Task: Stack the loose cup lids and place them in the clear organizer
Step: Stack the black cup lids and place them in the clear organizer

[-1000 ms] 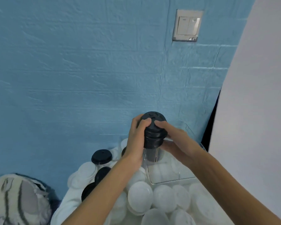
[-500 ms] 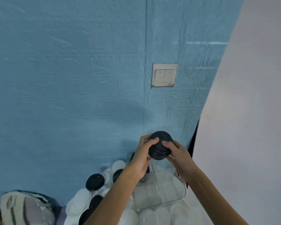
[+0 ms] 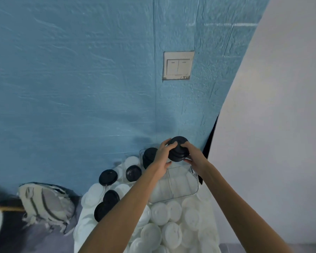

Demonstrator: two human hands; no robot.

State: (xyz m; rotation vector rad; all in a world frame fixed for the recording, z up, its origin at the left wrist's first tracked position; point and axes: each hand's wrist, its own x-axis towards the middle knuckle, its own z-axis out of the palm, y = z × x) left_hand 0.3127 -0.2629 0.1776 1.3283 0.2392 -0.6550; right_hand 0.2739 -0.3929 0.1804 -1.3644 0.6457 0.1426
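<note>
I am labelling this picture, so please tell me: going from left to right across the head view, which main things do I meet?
Striped grey-white cloth → loose black plastic lid → stack of black lids held by both hands → white wall panel.

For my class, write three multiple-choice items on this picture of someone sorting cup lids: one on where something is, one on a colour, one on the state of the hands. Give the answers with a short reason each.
1. Where is the light switch?
A. On the blue wall above the hands
B. On the white surface at right
C. Inside the organizer

2. What colour is the stack of lids being held?
A. White
B. Black
C. Clear

3. How is the stack held?
A. By the left hand alone
B. It lies free among the white lids
C. By both hands, over the clear organizer

Answers:
1 A: the switch plate sits on the blue wall, higher in the picture than the hands.
2 B: the held stack is black, unlike the loose white lids below.
3 C: the left hand and the right hand grip the stack from either side, above the organizer.
</note>
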